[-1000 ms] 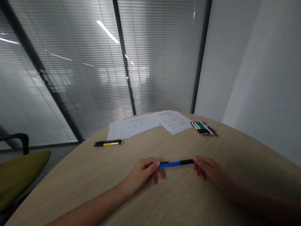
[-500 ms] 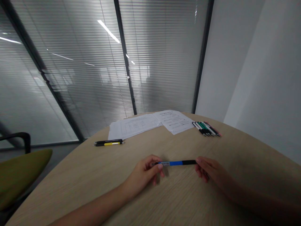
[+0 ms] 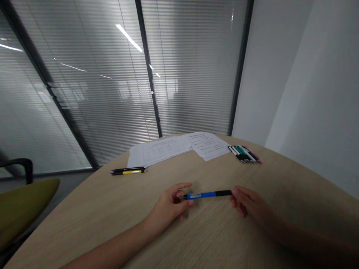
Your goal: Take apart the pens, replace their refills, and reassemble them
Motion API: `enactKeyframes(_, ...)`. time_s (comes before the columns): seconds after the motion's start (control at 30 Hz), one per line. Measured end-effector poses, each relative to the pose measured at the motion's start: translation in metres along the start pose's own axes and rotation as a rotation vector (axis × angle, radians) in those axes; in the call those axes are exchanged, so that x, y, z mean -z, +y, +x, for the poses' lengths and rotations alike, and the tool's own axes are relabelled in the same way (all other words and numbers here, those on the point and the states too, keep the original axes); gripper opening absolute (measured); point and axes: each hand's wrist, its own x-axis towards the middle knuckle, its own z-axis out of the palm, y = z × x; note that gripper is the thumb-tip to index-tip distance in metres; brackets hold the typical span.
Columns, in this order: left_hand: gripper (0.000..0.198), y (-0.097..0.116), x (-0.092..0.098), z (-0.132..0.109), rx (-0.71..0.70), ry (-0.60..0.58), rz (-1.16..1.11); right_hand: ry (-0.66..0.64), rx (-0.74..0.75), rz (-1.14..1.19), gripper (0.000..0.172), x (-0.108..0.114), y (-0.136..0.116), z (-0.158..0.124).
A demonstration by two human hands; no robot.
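Along the far edge of the curved wooden counter [image 3: 84,213]: stacked papers [image 3: 165,150] at center, a row of pens [image 3: 245,154] toward the right, two black-and-yellow pens [image 3: 128,171] toward the left. Olive chair [image 3: 24,201] beyond the left edge.

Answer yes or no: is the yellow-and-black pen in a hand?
No, the yellow-and-black pen lies on the table, apart from the left hand and right hand.

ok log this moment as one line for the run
left hand: holds blue and black pen | right hand: touches its black end | nearby: papers, row of pens
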Motion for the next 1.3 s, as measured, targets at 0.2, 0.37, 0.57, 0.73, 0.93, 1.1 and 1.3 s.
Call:
enactKeyframes(0.2,0.037,-0.0005,0.0005,-0.0001,-0.055,-0.024,-0.009,-0.011,0.015,0.009,0.042,0.0002,0.0028,0.0008)
enactKeyframes(0.37,0.031,-0.0012,0.0011,-0.0008,-0.018,-0.053,0.027,-0.011,0.012,0.008,0.041,0.0002,0.0047,0.0025)
enactKeyframes(0.57,0.041,0.0015,0.0007,-0.0025,0.018,-0.075,0.093,-0.016,0.003,-0.008,0.039,0.0004,0.0057,0.0014)
enactKeyframes(0.73,0.044,0.0007,0.0028,-0.0018,0.009,-0.105,0.161,-0.02,0.021,-0.037,0.038,0.0007,0.0059,0.0007)
enactKeyframes(0.93,0.036,-0.0029,0.0016,0.0026,0.001,-0.069,0.016,-0.017,0.033,-0.027,0.041,0.0008,0.0071,0.0033)
enactKeyframes(1.1,0.031,-0.0051,0.0005,0.0032,-0.035,-0.049,-0.013,-0.014,0.033,-0.011,0.039,0.0,0.0037,0.0016)
enactKeyframes(1.3,0.028,-0.0002,0.0015,0.0012,0.005,-0.062,0.074,-0.011,0.033,-0.026,0.038,0.0002,0.002,0.0005)
